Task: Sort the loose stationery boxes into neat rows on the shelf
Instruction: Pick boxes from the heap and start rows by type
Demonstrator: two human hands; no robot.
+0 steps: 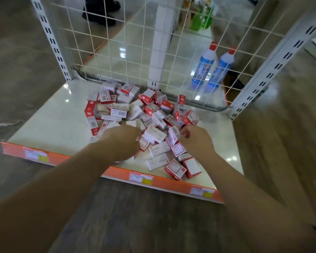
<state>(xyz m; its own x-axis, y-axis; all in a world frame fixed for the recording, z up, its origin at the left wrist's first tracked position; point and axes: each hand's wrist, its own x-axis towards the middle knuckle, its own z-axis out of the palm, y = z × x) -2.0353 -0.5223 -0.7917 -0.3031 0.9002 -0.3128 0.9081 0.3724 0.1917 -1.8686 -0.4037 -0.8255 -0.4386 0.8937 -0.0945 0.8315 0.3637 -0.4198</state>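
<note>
Loose heap of staple boxes (135,110) on white shelf (49,125), left hand (122,141) fingers hidden, cannot tell grip, right hand (195,137) pinching one staple box (172,135)

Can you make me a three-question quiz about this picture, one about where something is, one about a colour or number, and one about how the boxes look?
1. Where are the two blue bottles?
A. behind the wire grid
B. on the pile
C. in a hand

2. What colour is the shelf's front strip?
A. green
B. orange
C. black

3. How do the staple boxes lie?
A. in neat rows
B. in one tall stack
C. in a jumbled heap

Answers:
1 A, they stand beyond the mesh.
2 B, orange with price labels.
3 C, boxes tilt every way, with the left hand and right hand at the near edge.
</note>
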